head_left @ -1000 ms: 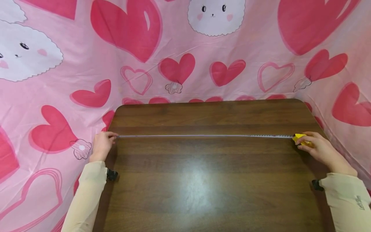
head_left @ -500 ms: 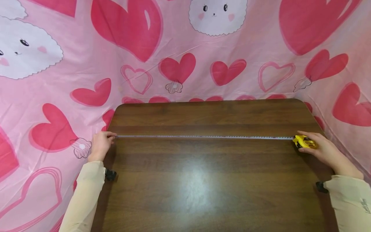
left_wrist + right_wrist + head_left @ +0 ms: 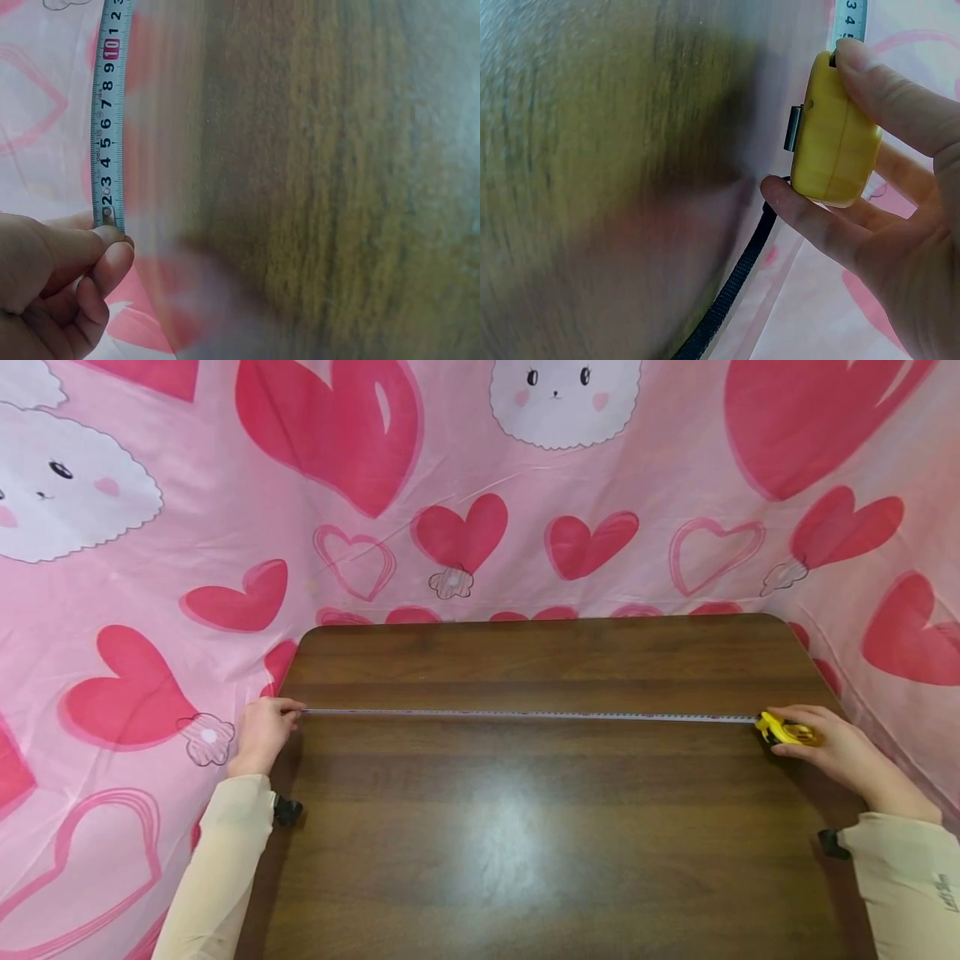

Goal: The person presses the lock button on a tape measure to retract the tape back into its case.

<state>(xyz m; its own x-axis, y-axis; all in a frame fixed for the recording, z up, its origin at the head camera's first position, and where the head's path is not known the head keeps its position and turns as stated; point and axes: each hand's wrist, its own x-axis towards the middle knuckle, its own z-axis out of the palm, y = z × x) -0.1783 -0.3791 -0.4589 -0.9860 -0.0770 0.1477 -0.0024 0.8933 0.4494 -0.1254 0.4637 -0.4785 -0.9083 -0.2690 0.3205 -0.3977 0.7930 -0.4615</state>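
A tape measure's white blade [image 3: 525, 716] stretches straight across the far part of the table, from one hand to the other. At its left end, my left hand [image 3: 262, 735] pinches the tip between thumb and fingers. In the left wrist view the blade [image 3: 111, 127] shows black numbers rising away from the fingertips and a red 10. Over the table's right side, my right hand [image 3: 855, 756] grips the yellow tape measure case [image 3: 791, 732]. Seen from the right wrist, the thumb lies at the case [image 3: 832, 142] mouth, where the blade comes out, and fingers support its other end.
Below both hands lies a brown wood-grain table [image 3: 510, 860] with rounded far corners. Pink heart-print fabric [image 3: 517, 485] hangs behind it and along both sides. A black strap [image 3: 731, 285] trails from the case. Black camera mounts [image 3: 287, 811] sit at the wrists.
My right hand has shifted slightly right and its fingers have moved back, uncovering more of the yellow case. The blade has turned, so its markings show along more of its length. My left hand stays put.
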